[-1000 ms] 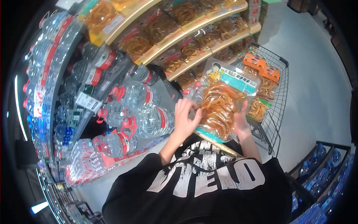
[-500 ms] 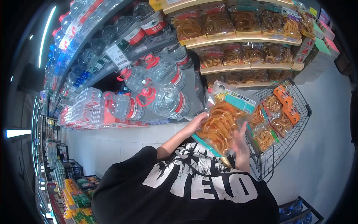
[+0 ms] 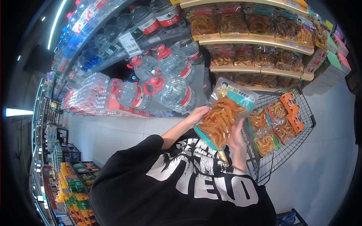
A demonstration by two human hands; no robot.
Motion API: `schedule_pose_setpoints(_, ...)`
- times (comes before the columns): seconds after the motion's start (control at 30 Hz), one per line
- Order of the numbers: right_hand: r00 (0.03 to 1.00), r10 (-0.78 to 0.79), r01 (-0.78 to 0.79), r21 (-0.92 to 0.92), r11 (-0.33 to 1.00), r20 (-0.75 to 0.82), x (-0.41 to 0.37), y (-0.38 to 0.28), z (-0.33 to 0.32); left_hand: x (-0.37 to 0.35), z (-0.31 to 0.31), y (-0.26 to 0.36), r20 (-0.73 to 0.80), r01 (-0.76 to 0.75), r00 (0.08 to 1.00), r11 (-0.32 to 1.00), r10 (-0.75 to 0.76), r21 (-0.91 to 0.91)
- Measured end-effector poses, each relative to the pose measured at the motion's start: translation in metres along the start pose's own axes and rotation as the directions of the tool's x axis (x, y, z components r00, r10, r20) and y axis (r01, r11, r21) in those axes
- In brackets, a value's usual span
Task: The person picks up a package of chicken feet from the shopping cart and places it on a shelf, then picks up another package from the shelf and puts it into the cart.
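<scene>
A large clear bag of chicken feet (image 3: pixel 220 118), with brown, finger-like pieces and a teal label, is held tilted in front of my chest. My left hand (image 3: pixel 198 114) grips its left edge, thumb on top. My right hand (image 3: pixel 236 136) holds the right edge from the side, its fingers partly hidden behind the bag. Just right of the bag stands a black wire shopping cart (image 3: pixel 279 164). In it lie several smaller snack packs (image 3: pixel 265 144) and an orange-topped pack (image 3: pixel 292 113).
Shelves of similar bagged snacks (image 3: pixel 261 22) rise ahead. Big water jugs (image 3: pixel 171 92) with red handles stand on a low grey platform to the left, beside shrink-wrapped bottle packs (image 3: pixel 88 92). A price card (image 3: pixel 130 44) hangs on the water shelf. Pale floor tiles (image 3: pixel 316 158) lie right of the cart.
My view has shifted, so shelves and jugs sit farther right. Both hands and the bag have moved slightly left in view, away from the cart. The grip stays on the bag.
</scene>
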State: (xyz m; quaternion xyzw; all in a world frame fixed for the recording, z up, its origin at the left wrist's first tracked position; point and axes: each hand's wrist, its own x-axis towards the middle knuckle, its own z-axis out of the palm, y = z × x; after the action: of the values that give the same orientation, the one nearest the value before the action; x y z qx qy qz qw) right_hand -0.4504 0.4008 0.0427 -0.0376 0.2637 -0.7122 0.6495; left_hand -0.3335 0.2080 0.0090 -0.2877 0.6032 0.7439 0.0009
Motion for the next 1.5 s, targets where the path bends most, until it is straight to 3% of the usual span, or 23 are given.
schedule_pose_setpoints(0.07,0.997,-0.069,0.077,-0.266,0.961,0.039,0.012,0.012,-0.014,-0.002,0.007,0.002,-0.044,0.002,0.999,0.969,-0.013,-0.246)
schedule_pose_setpoints(0.1,0.996,-0.068,0.079,-0.219,0.973,0.062,0.026,0.024,-0.033,-0.005,0.01,0.005,-0.045,-0.011,0.999,0.969,0.0,-0.247)
schedule_pose_setpoints(0.17,0.988,-0.08,0.112,-0.261,0.959,0.129,0.022,0.012,-0.012,-0.014,0.014,0.01,-0.003,0.094,0.993,0.786,-0.122,-0.611)
schedule_pose_setpoints(0.2,0.979,-0.086,0.139,-0.293,0.946,0.187,0.022,0.009,-0.003,-0.017,0.01,0.012,-0.001,0.085,0.994,0.788,-0.108,-0.609)
schedule_pose_setpoints(0.27,0.977,-0.123,0.176,-0.335,0.926,0.175,0.025,0.01,0.0,-0.025,0.003,0.013,0.222,0.103,0.965,0.58,0.138,-0.808)
schedule_pose_setpoints(0.3,0.978,-0.139,0.186,-0.346,0.92,0.157,0.027,0.008,0.003,-0.023,-0.003,0.016,0.224,0.099,0.962,0.57,0.154,-0.816)
schedule_pose_setpoints(0.33,0.98,-0.146,0.186,-0.358,0.915,0.134,0.027,0.007,0.006,-0.022,-0.009,0.016,0.38,0.212,0.9,0.551,0.211,-0.807)
schedule_pose_setpoints(0.4,0.986,-0.131,0.162,-0.383,0.91,0.104,0.028,0.009,0.01,-0.028,-0.016,0.017,0.633,0.413,0.696,0.532,0.339,-0.739)
schedule_pose_setpoints(0.47,0.982,-0.168,0.188,-0.486,0.854,0.085,0.034,0.012,0.012,-0.039,-0.021,0.026,0.586,0.361,0.732,0.532,0.348,-0.766)
schedule_pose_setpoints(0.67,0.983,-0.094,0.157,-0.443,0.883,0.16,0.044,0.025,0.019,-0.073,-0.043,0.037,0.704,0.384,0.579,0.625,0.41,-0.68)
schedule_pose_setpoints(0.73,0.973,-0.181,0.226,-0.415,0.881,0.146,0.04,0.029,0.029,-0.07,-0.055,0.023,0.732,0.45,0.487,0.581,0.477,-0.678)
schedule_pose_setpoints(0.83,0.963,-0.217,0.261,-0.341,0.903,0.162,0.038,0.042,0.047,-0.115,-0.069,0.013,0.407,0.283,0.895,0.471,0.182,-0.835)
schedule_pose_setpoints(0.87,0.959,-0.222,0.27,-0.327,0.905,0.177,0.038,0.048,0.055,-0.116,-0.068,0.009,0.416,0.3,0.892,0.456,0.179,-0.838)
schedule_pose_setpoints(0.9,0.958,-0.198,0.26,-0.337,0.905,0.207,0.041,0.053,0.066,-0.113,-0.067,0.006,0.183,0.092,0.983,0.759,0.036,-0.645)
schedule_pose_setpoints(0.93,0.954,-0.172,0.249,-0.329,0.911,0.244,0.047,0.06,0.077,-0.111,-0.068,0.003,-0.096,-0.031,0.995,0.954,0.002,-0.297)
schedule_pose_setpoints(0.97,0.969,-0.179,0.229,-0.335,0.914,0.172,0.055,0.073,0.068,-0.117,-0.068,0.013,-0.251,-0.094,0.968,0.886,-0.026,-0.455)
schedule_pose_setpoints(1.0,0.978,-0.183,0.206,-0.34,0.917,0.099,0.062,0.086,0.058,-0.116,-0.075,0.004,-0.234,-0.079,0.972,0.881,-0.037,-0.467)
schedule_pose_setpoints(1.07,0.996,-0.086,0.076,-0.253,0.965,-0.03,0.069,0.083,0.076,-0.112,-0.094,-0.02,-0.412,-0.152,0.91,0.958,0.04,-0.242)
schedule_pose_setpoints(1.13,0.989,0.025,-0.046,-0.14,0.989,-0.147,0.076,0.086,0.09,-0.12,-0.101,-0.021,-0.437,-0.189,0.897,0.95,0.065,-0.247)
schedule_pose_setpoints(1.2,0.985,-0.066,-0.014,-0.448,0.894,-0.161,0.084,0.091,0.098,-0.12,-0.11,-0.028,-0.469,-0.232,0.878,0.939,0.09,-0.254)
schedule_pose_setpoints(1.27,0.985,-0.075,0.006,-0.412,0.911,-0.152,0.092,0.097,0.093,-0.119,-0.119,-0.046,-0.522,-0.386,0.82,0.9,0.234,-0.204)
schedule_pose_setpoints(1.33,0.982,-0.112,-0.007,-0.625,0.781,-0.151,0.098,0.097,0.093,-0.127,-0.122,-0.039,-0.528,-0.366,0.824,0.904,0.204,-0.221)
schedule_pose_setpoints(1.5,0.963,-0.18,-0.034,-0.756,0.654,-0.199,0.096,0.098,0.106,-0.142,-0.123,-0.024,-0.491,-0.351,0.854,0.887,0.171,-0.3)
